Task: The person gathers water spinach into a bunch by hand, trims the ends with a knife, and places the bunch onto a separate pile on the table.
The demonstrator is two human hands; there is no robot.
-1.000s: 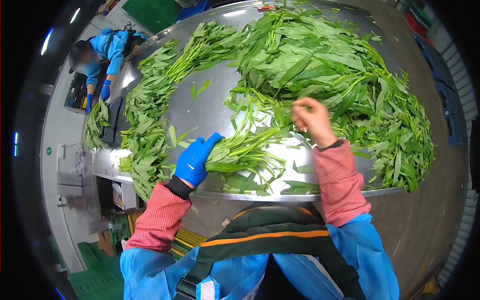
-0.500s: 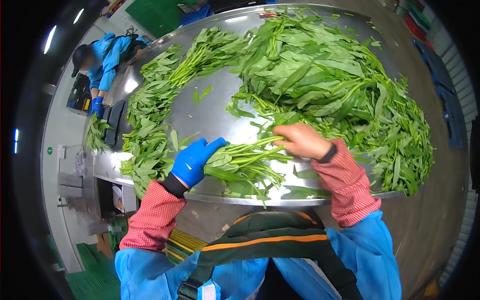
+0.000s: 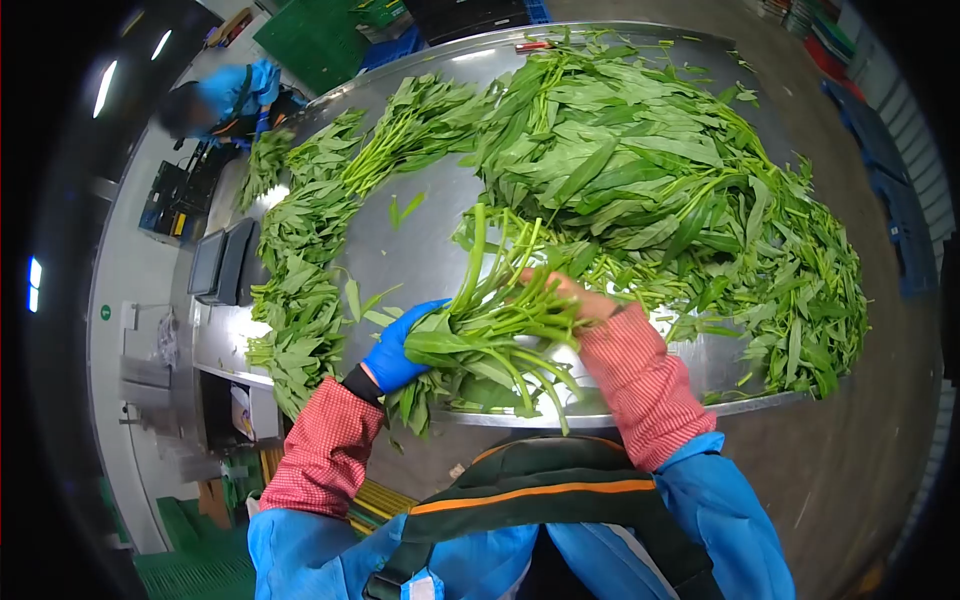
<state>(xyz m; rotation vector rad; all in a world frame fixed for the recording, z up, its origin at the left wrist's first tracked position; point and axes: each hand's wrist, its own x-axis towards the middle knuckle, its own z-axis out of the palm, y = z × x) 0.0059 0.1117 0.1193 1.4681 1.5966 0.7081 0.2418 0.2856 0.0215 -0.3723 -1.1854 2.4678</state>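
Note:
A bunch of water spinach, its pale stems fanned out to the right, hangs over the near edge of the steel table. My left hand, in a blue glove, is closed around the leafy side of this bunch. My bare right hand is at the stem side, its fingers curled among the stems and partly hidden by them. Behind and right of my right hand lies a large heap of water spinach.
A row of water spinach bundles lines the table's left side. Dark scales or trays stand at the left edge. A co-worker in blue handles greens at the far left. Blue pallets lean at the right wall.
The bunch has turned, with some stems now pointing upward and spread apart. My right hand has moved slightly left into the stems. The co-worker's greens have moved up onto the table's far-left edge.

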